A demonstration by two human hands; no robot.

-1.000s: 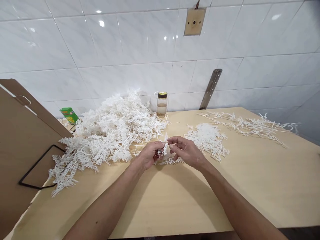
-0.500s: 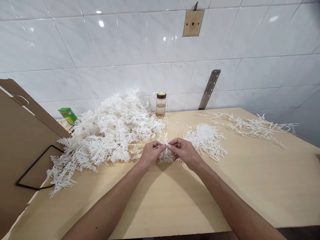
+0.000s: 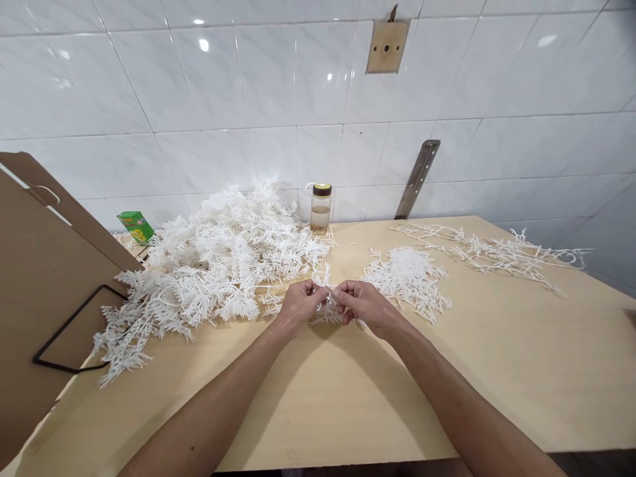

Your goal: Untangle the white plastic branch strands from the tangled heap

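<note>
My left hand (image 3: 299,303) and my right hand (image 3: 365,305) meet fingertip to fingertip near the middle of the table. Both are closed in a pinch on a white branching sprig (image 3: 326,301), whose thin twigs show between and below the fingers. A large heap of white frilly sprigs (image 3: 223,248) lies to the left of my left hand. Just beyond my right hand is a smaller flat pile of short white pieces (image 3: 410,275). Farther right, long bare white stems (image 3: 497,252) are spread out.
A bottle with a dark lid (image 3: 320,209) stands at the wall, beside the heap. A green box (image 3: 136,228) is at the back left. A brown cardboard panel (image 3: 54,285) with a black wire frame (image 3: 54,341) rises at the left. A metal bracket (image 3: 418,179) leans on the tiled wall.
My fingers have shifted slightly around the sprig, with a small gap now showing between the fingertips. The view has moved very little.
</note>
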